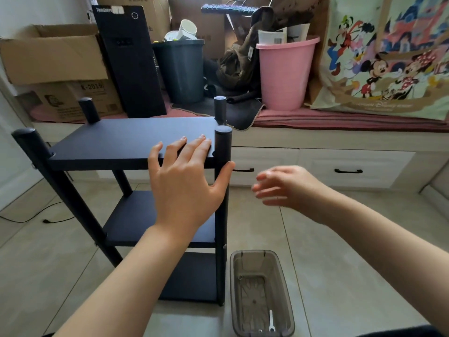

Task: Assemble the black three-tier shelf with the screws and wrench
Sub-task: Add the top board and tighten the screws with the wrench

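Observation:
The black three-tier shelf (pixel 126 139) stands upright on the tiled floor, with four round posts and three boards. My left hand (pixel 184 176) lies flat on the front right edge of the top board, fingers straight, thumb against the front right post (pixel 223 190). My right hand (pixel 289 187) hovers in the air to the right of that post, fingers relaxed and holding nothing; it is blurred. A small white wrench (pixel 271 321) lies in a translucent grey tray (pixel 281 276) on the floor by the shelf's front right foot.
Behind the shelf runs a low bench with drawers (pixel 349 166), loaded with cardboard boxes (pixel 53 57), a black computer tower (pixel 131 62), a dark bin (pixel 182 69), a pink bin (pixel 284 71) and a cartoon-print bag (pixel 388 57). A black cable (pixel 46 218) lies on the floor at left.

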`<state>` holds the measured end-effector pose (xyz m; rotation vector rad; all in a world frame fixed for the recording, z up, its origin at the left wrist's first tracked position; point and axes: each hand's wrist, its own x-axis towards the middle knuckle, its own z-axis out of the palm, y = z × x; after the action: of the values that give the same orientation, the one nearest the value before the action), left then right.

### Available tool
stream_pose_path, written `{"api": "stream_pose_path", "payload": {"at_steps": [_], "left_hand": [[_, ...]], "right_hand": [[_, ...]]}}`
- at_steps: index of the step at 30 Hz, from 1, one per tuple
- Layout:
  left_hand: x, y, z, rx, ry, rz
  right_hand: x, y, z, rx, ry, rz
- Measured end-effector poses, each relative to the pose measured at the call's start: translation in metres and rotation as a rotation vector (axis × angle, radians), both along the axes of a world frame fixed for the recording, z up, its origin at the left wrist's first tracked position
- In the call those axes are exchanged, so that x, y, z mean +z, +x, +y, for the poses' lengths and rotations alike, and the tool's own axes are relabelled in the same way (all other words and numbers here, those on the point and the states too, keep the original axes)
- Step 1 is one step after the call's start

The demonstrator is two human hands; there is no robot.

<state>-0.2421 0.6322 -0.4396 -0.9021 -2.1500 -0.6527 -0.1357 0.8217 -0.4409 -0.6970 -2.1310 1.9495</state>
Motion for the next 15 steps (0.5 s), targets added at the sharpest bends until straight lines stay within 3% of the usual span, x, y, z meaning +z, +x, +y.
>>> {"api": "stream_pose_path", "payload": {"at_steps": [7,15], "left_hand": [[-0.003,-0.001,0.002,-0.004,0.032,0.033],[-0.008,-0.005,0.007,-0.035,0.14,0.102]], "right_hand": [[-0.106,0.038,0.012,0.218,0.308,-0.529],[-0.227,0.032,-0.008,0.433,0.532,-0.894]]}}
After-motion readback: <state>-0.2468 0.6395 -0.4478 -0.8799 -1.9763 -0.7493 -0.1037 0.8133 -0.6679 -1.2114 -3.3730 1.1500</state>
